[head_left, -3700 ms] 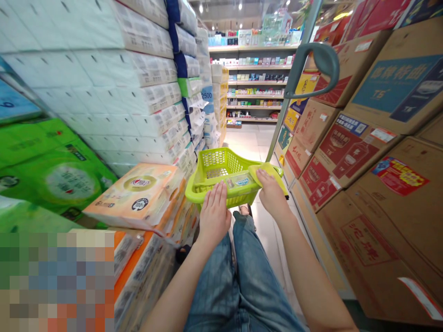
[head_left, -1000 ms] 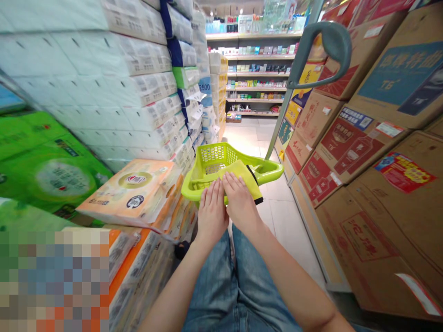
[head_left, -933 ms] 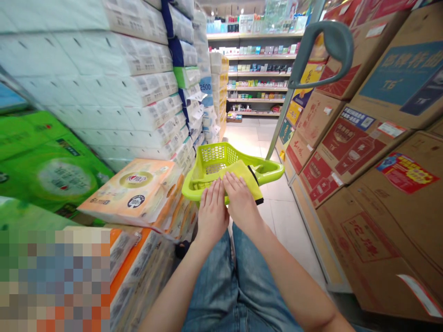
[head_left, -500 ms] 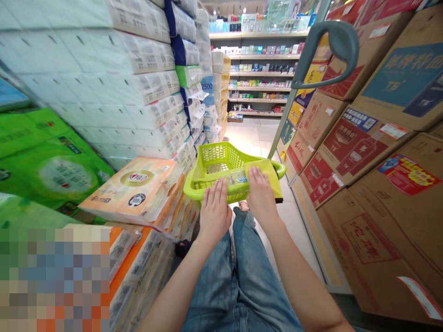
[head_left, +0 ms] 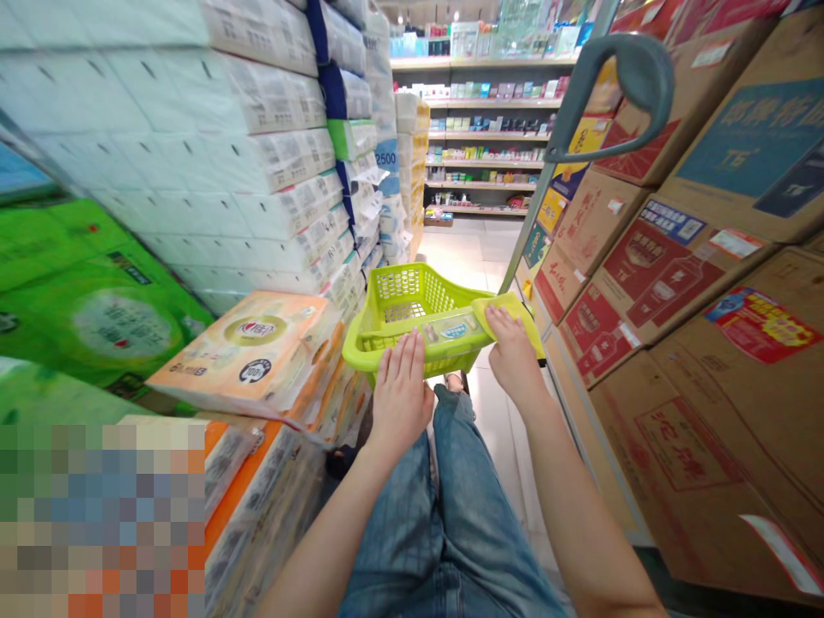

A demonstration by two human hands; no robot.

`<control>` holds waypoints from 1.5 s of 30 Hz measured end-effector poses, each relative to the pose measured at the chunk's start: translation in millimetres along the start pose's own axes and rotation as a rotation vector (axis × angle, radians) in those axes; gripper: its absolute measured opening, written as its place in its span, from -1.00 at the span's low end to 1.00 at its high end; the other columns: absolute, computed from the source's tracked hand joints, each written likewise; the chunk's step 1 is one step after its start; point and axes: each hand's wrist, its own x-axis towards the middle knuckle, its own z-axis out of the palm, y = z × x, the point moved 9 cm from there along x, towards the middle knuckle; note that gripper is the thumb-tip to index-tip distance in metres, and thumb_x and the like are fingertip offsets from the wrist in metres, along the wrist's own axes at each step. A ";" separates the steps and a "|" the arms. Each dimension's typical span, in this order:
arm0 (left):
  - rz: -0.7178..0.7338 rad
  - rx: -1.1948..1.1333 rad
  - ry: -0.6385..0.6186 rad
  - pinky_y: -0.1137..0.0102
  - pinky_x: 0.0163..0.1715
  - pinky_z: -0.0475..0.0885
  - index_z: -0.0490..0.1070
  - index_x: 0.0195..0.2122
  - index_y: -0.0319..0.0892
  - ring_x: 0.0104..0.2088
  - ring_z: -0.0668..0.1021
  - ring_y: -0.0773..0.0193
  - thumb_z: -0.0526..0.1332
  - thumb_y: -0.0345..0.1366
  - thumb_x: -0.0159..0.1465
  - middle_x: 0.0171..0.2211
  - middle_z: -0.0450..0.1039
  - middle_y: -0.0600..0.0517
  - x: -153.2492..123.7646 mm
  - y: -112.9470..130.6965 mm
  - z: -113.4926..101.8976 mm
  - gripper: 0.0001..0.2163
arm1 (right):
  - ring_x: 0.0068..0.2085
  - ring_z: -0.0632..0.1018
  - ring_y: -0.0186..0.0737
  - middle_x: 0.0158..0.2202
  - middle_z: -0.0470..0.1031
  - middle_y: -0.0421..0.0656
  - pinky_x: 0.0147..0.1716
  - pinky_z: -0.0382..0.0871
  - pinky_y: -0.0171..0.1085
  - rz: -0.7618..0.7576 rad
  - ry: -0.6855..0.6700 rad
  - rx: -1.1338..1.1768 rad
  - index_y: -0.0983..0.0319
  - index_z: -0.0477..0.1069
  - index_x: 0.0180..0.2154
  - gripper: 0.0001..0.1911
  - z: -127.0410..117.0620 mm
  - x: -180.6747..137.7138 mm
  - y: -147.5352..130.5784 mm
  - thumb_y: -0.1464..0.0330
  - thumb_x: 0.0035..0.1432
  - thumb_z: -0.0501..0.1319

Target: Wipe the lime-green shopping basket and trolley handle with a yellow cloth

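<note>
A lime-green plastic shopping basket (head_left: 359, 356) with lattice walls is in front of my knees. Across its near side runs a flat handle bar with a clear label strip (head_left: 444, 329). My left hand (head_left: 400, 390) lies on the near edge of that bar, fingers stretched out and close together; its thumb side is partly hidden. Under the fingers of my right hand (head_left: 515, 352) is a yellow cloth (head_left: 526, 318), pressed onto the bar's right end. The cloth drapes over the basket's right corner. No goods are visible in the basket.
White tissue packs (head_left: 276, 163) are stacked high on the left, with an orange tissue pack (head_left: 248, 343) lower down. Cardboard cartons (head_left: 721, 378) line the right. A grey pole handle (head_left: 579, 94) rises at right. Stocked shelves (head_left: 482, 103) stand beyond the tiled aisle (head_left: 463, 245).
My right hand has slid the yellow cloth rightward along the bar, uncovering more of the label strip. My left hand and the basket have hardly moved.
</note>
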 end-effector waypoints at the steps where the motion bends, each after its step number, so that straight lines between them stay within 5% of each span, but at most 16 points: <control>1: -0.003 0.001 0.000 0.13 0.37 -0.03 -0.04 0.38 -0.37 0.39 0.13 0.06 0.11 -0.40 0.21 0.39 0.07 -0.18 0.1 0.2 0.1 -0.31 | 0.35 0.25 -0.03 0.28 0.29 0.15 0.35 0.04 0.10 0.003 0.008 -0.016 0.46 0.27 0.24 -0.24 2.3 -0.7 -6.4 0.71 -0.06 -0.06; 6: -0.002 0.015 0.003 0.12 0.37 -0.03 -0.01 0.36 -0.39 0.38 0.14 0.04 0.12 -0.40 0.19 0.38 0.09 -0.21 0.2 0.2 0.7 -0.31 | 0.37 0.20 -0.03 0.31 0.25 0.16 0.35 0.05 0.08 -0.172 -0.008 0.012 0.44 0.22 0.27 -0.28 26.2 -17.9 -84.7 0.67 0.03 -0.02; 9: 0.002 0.019 0.003 0.11 0.36 -0.01 0.01 0.36 -0.40 0.38 0.15 0.03 0.13 -0.40 0.18 0.37 0.12 -0.23 -0.2 -0.6 0.4 -0.31 | 0.38 0.19 -0.09 0.33 0.22 0.11 0.36 0.04 0.03 -0.291 -0.085 0.076 0.42 0.21 0.28 -0.29 33.4 -26.9 -108.7 0.66 0.06 -0.04; 13: 0.000 0.014 -0.008 0.14 0.36 -0.01 -0.03 0.37 -0.38 0.39 0.14 0.07 0.12 -0.41 0.19 0.38 0.08 -0.20 -0.3 -1.4 1.0 -0.30 | 0.35 0.24 -0.14 0.31 0.28 0.00 0.37 0.02 0.03 -0.291 -0.117 0.102 0.36 0.26 0.26 -0.24 21.1 -20.6 -75.1 0.69 -0.02 -0.06; 18: 0.002 0.009 0.003 0.13 0.37 -0.03 -0.06 0.38 -0.37 0.39 0.13 0.06 0.11 -0.41 0.20 0.38 0.08 -0.21 0.0 0.5 0.3 -0.29 | 0.35 0.26 -0.11 0.30 0.30 0.04 0.36 0.05 0.08 -0.073 -0.019 0.042 0.36 0.28 0.24 -0.20 1.2 -5.2 -17.7 0.71 -0.07 -0.07; 22: 0.002 0.015 0.006 0.12 0.37 -0.01 -0.04 0.38 -0.37 0.39 0.13 0.06 0.12 -0.41 0.19 0.37 0.09 -0.22 0.1 1.3 -0.6 -0.30 | 0.36 0.23 -0.04 0.31 0.25 0.15 0.36 0.05 0.06 -0.046 -0.023 -0.042 0.47 0.24 0.25 -0.27 10.7 -9.8 -43.9 0.70 -0.01 -0.05; 27: -0.004 0.025 -0.007 0.12 0.37 -0.01 0.01 0.36 -0.39 0.39 0.14 0.04 0.12 -0.41 0.19 0.37 0.11 -0.23 0.2 -0.3 -0.8 -0.32 | 0.37 0.20 -0.11 0.34 0.21 0.08 0.37 0.04 -0.03 -0.259 -0.097 0.017 0.44 0.23 0.27 -0.31 29.3 -25.5 -105.3 0.67 0.07 -0.04; 31: 0.001 0.030 -0.016 0.15 0.37 -0.02 -0.02 0.37 -0.39 0.39 0.14 0.06 0.11 -0.40 0.20 0.38 0.08 -0.20 -0.2 -0.7 0.0 -0.31 | 0.35 0.25 -0.19 0.32 0.27 -0.02 0.37 0.04 -0.04 -0.284 -0.113 0.065 0.34 0.26 0.26 -0.25 22.3 -23.4 -87.8 0.69 0.01 -0.05; 38: 0.000 0.012 0.014 0.12 0.36 0.01 -0.05 0.38 -0.36 0.38 0.15 0.06 0.12 -0.41 0.19 0.38 0.10 -0.21 -0.1 0.3 -0.8 -0.29 | 0.34 0.26 -0.12 0.30 0.29 0.05 0.35 0.06 0.04 -0.079 -0.001 0.016 0.38 0.27 0.25 -0.22 1.0 -7.1 -23.0 0.71 -0.05 -0.05; 41: 0.001 0.008 0.013 0.12 0.36 0.02 -0.06 0.39 -0.35 0.39 0.14 0.05 0.11 -0.41 0.20 0.38 0.09 -0.21 -0.5 0.4 -1.1 -0.29 | 0.35 0.25 -0.05 0.30 0.26 0.15 0.34 0.08 0.06 -0.050 0.008 -0.042 0.45 0.25 0.25 -0.26 7.5 -9.7 -39.1 0.70 -0.03 -0.03; 45: 0.010 -0.005 0.009 0.11 0.35 0.04 -0.05 0.38 -0.38 0.39 0.13 0.03 0.10 -0.43 0.18 0.38 0.09 -0.23 -1.3 -0.5 -0.1 -0.29 | 0.36 0.22 -0.05 0.32 0.24 0.12 0.35 0.07 0.01 -0.194 -0.051 -0.040 0.47 0.24 0.26 -0.32 25.5 -21.7 -91.9 0.67 0.07 -0.04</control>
